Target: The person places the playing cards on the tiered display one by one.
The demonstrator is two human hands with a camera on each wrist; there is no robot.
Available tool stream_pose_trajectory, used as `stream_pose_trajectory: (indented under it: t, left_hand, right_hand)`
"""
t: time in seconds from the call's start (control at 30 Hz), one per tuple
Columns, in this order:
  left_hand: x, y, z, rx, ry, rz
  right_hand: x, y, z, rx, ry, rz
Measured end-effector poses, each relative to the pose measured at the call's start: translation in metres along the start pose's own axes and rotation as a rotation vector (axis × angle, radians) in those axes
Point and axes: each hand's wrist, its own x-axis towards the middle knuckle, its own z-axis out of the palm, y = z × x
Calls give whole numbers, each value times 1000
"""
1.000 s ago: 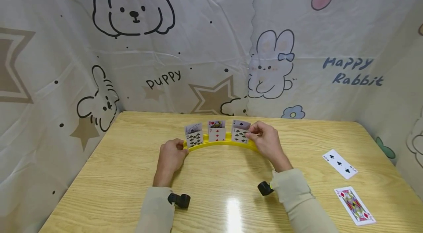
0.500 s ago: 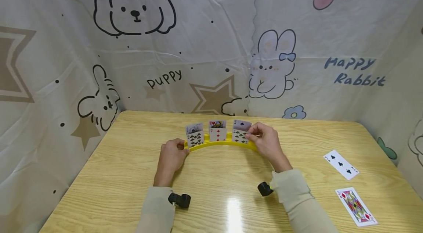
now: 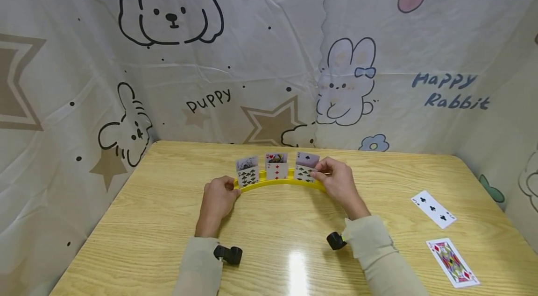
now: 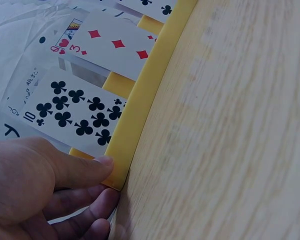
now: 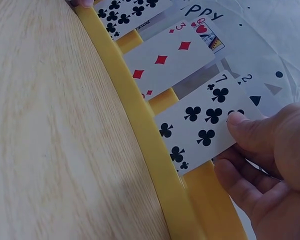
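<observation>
A curved yellow card holder point(image 3: 286, 182) stands on the table, with cards upright in two rows. At its left end my left hand point(image 3: 217, 200) pinches the rim, thumb on the front face. My right hand point(image 3: 338, 183) pinches the right edge of the seven of clubs point(image 5: 202, 122), whose lower edge sits in the front row. Behind that card is the two of spades point(image 5: 258, 96). The three of diamonds point(image 5: 165, 62) stands in the middle, before the queen of hearts point(image 5: 212, 39). On the left, the ten of clubs point(image 4: 80, 112) partly hides a joker point(image 3: 246, 162).
Two cards lie face up on the table's right side: the three of clubs point(image 3: 433, 209) and, nearer, the jack of diamonds point(image 3: 453, 262). A printed curtain point(image 3: 269, 53) hangs behind the wooden table point(image 3: 269, 235). Each wrist wears a small black camera point(image 3: 228, 255).
</observation>
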Motion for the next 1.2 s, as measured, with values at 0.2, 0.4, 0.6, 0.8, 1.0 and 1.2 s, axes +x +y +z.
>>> stream_pose_trajectory:
  t: [0.2,0.4,0.6,0.8,1.0,1.2]
  left_hand:
    - [-2,1,1,6,-1,11]
    - [-4,2,0,5,-5,5]
    - [-3,3,0,5,-8,0]
    - [-3,3,0,3,-12,1]
    - [-3,2,-1,13,-6,3]
    - [-3,2,0,21,-13,-3]
  right_hand:
    - [-4,2,-4,-17,-1,32]
    - [-6,2,-14,-33,12,38]
    - [-6,3,-20,-39,33,24]
    - [-8,2,-27,-48,18,21]
    - [-10,3,-37,-60,-18,10]
    - [-12,6,-48,-80,-33,-3]
